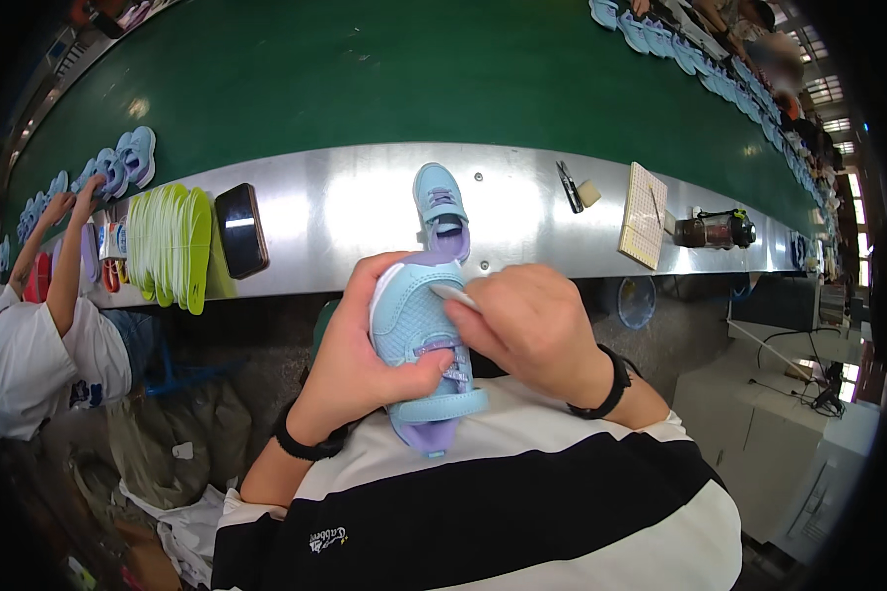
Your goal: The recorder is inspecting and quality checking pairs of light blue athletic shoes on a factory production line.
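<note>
At ten o'clock from the shoe, a row of flat white-and-lime insole-shaped pieces (168,246) stands, seemingly for easy reach. The left hand (357,360) grips the pale-blue mesh shoe with purple lining (402,333), toe toward twelve o'clock, apparently steadying it for the small white piece (452,295) pinched in the right hand (530,320).

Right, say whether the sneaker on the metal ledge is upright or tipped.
Upright: the sneaker has its laces and strap facing up.
</note>
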Tool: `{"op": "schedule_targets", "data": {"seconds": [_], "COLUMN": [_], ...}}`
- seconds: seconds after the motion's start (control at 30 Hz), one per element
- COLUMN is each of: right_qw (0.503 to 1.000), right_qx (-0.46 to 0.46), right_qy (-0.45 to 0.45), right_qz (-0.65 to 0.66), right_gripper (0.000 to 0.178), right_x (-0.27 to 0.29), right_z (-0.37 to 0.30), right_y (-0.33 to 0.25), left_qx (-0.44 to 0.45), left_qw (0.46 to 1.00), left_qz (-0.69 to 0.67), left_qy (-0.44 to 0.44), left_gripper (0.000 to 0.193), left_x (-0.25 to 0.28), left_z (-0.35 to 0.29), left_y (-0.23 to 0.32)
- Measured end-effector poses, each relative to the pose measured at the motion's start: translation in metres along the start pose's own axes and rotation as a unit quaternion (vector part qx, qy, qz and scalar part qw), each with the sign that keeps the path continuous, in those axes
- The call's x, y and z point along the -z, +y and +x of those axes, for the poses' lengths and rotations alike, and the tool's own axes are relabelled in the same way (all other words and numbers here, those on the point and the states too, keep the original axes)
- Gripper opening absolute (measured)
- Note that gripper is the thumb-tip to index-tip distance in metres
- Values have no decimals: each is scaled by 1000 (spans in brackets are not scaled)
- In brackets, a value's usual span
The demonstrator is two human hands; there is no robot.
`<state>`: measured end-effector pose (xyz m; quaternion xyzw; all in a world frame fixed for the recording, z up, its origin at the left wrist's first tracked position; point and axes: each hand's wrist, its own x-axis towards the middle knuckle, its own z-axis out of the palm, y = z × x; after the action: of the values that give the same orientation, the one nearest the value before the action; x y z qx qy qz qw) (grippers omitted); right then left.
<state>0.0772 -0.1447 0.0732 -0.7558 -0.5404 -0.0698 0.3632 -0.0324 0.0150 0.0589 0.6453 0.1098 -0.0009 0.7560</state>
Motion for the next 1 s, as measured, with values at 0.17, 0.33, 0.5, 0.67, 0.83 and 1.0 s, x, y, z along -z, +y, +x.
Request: {"op": "schedule_targets", "data": {"seconds": [0.17, 0.33, 0.5, 0.67, 0.83, 1.0], "right_qw": [998, 997, 998, 998, 999, 998], "right_qx": [43, 59, 38, 57, 36, 63], "right_qy": [-19, 6, -44, 17, -34, 12], "right_qz": [-28, -55, -38, -29, -14, -12], "right_gripper": [24, 28, 28, 29, 27, 27], "right_x": [-2, -4, -6, -11, -4, -15], "right_z": [5, 3, -11, 0, -14, 10], "right_y": [-7, -8, 1, 1, 10, 11], "left_qx": [29, 31, 46, 49, 70, 123], "left_qw": [999, 999, 999, 999, 997, 991], "left_qz": [-29, -17, 2, 22, 22, -45], "left_qy": [-1, -1, 9, 4, -1, 9], "left_gripper": [72, 71, 68, 68, 65, 67], "left_x": [5, 3, 4, 0, 0, 0], "left_z": [-7, -8, -10, -8, -8, -4], "left_y": [-8, -7, -14, -11, -13, -2]}}
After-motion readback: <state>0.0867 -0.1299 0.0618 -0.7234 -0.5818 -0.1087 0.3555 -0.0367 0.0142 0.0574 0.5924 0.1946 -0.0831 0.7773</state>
